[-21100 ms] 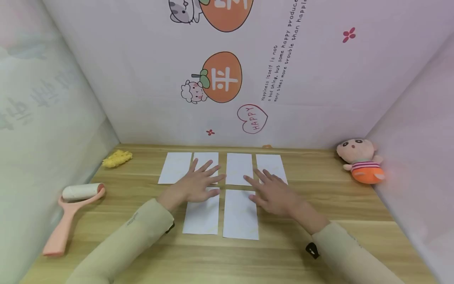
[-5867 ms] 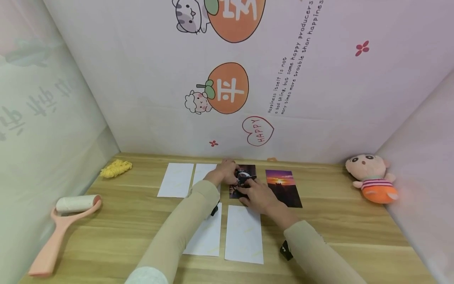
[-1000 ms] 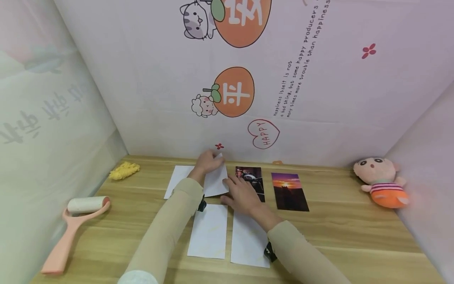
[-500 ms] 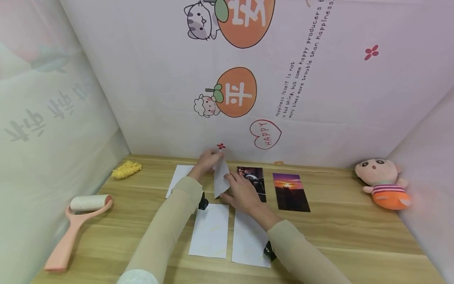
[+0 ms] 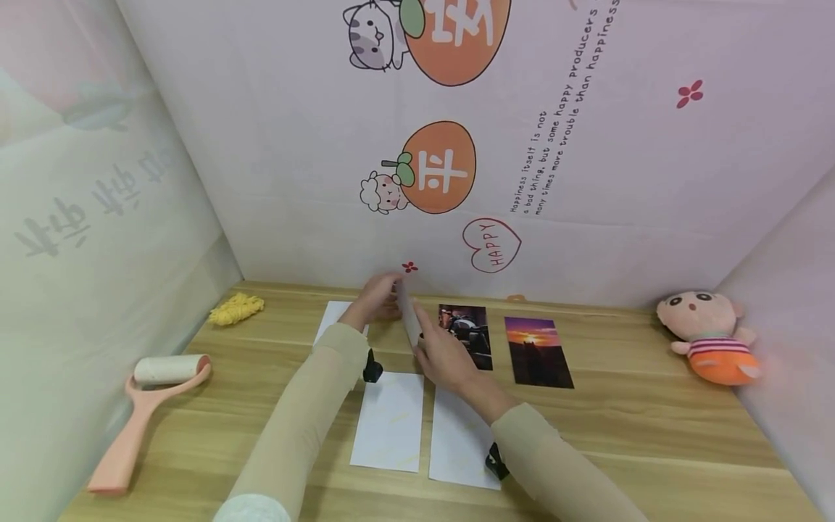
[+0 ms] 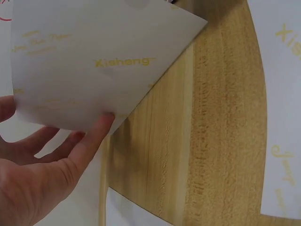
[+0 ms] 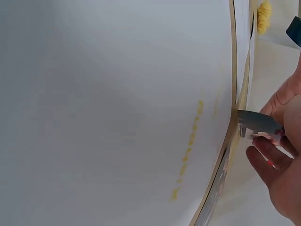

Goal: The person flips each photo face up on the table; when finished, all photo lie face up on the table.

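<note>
A photo print (image 5: 408, 316) stands tilted up on edge between my two hands at the back of the table. Its white back, printed "Xisheng", fills the upper part of the left wrist view. My left hand (image 5: 378, 297) pinches the far end, one fingertip on the white back (image 6: 103, 66). My right hand (image 5: 450, 359) holds the near right edge; a narrow strip of the glossy face (image 7: 258, 125) shows in the right wrist view. To the right lie a photo of a drum kit (image 5: 464, 337) and a sunset photo (image 5: 538, 351), both face up.
White-backed prints lie face down: one at back left (image 5: 331, 319) partly under my left arm, two in front (image 5: 390, 420) (image 5: 459, 442). A pink-handled lint roller (image 5: 140, 413) and yellow yarn bundle (image 5: 237, 309) are left. A plush doll (image 5: 707, 337) sits against the right wall.
Earlier all the prints lay white side up; the two right ones then got turned over. Over the last second, the third has been lifted from nearly flat to standing on edge between both hands.
</note>
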Demonstrator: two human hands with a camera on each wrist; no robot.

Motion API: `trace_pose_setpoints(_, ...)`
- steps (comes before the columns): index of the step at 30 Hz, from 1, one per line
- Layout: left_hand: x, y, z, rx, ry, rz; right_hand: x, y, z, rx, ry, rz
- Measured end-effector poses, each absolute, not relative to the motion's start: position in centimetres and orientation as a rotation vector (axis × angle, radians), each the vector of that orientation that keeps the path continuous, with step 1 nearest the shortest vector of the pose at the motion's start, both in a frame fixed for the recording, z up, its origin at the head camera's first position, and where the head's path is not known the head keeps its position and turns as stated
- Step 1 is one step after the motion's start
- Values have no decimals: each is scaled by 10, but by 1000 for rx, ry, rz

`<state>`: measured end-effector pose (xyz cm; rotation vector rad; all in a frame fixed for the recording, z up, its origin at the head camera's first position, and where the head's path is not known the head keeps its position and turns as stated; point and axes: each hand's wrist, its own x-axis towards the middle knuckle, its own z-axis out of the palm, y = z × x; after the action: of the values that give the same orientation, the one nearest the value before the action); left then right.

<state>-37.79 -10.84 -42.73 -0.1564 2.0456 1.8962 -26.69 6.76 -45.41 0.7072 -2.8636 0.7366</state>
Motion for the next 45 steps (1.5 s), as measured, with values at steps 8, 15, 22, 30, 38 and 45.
trace_pose_setpoints(8, -380, -117, -426, -137, 1893, 1922, -270, 63, -456, 811, -2942, 738)
trace_pose_setpoints(15, -381, -122, -428, -125, 2021, 1786, -272, 64, -459, 950, -2924, 610)
trace_pose_setpoints(22, -378, -124, -433, 22, 2341, 1572, -272, 64, -461, 967, -2941, 546)
trace_pose_setpoints(30, -372, -125, -434, 151, 2671, 1404, -267, 59, -458, 922, -2978, 358)
trace_pose_setpoints(38, -367, -123, -439, 385, 2937, 993, -266, 54, -460, 940, -2968, 78)
trace_pose_setpoints(45, -362, -115, -441, 449, 2953, 670, -267, 53, -458, 926, -2977, 18)
